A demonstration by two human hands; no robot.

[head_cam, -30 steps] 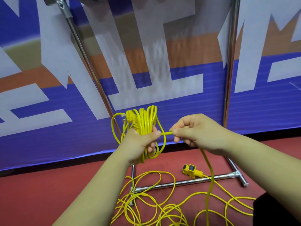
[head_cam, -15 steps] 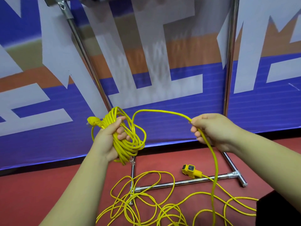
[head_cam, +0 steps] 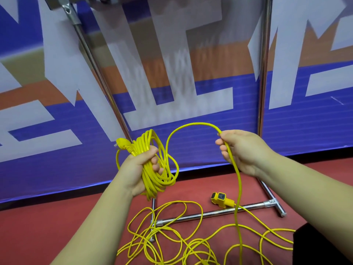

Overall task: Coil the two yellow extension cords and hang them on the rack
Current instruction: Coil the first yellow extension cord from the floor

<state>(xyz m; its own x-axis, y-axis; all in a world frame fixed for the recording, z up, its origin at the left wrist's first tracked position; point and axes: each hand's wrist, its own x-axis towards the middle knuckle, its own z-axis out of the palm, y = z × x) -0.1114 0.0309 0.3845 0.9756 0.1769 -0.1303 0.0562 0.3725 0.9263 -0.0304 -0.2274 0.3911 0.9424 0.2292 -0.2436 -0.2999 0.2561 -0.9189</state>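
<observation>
While the left hand (head_cam: 137, 169) grips the coiled yellow cord (head_cam: 152, 169), right-hand fingers (head_cam: 222, 148) pinch its loose length (head_cam: 237, 188).

Free room between rack uprights (head_cam: 264, 73); loose cord tangle (head_cam: 172, 236) over base bar (head_cam: 210, 214) below.

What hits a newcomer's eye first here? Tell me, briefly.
The bright yellow coil gripped in the left hand at centre, with a strand arching over to the right hand. Below, loose yellow cord sprawls over the red floor around the rack's chrome base bar.
</observation>
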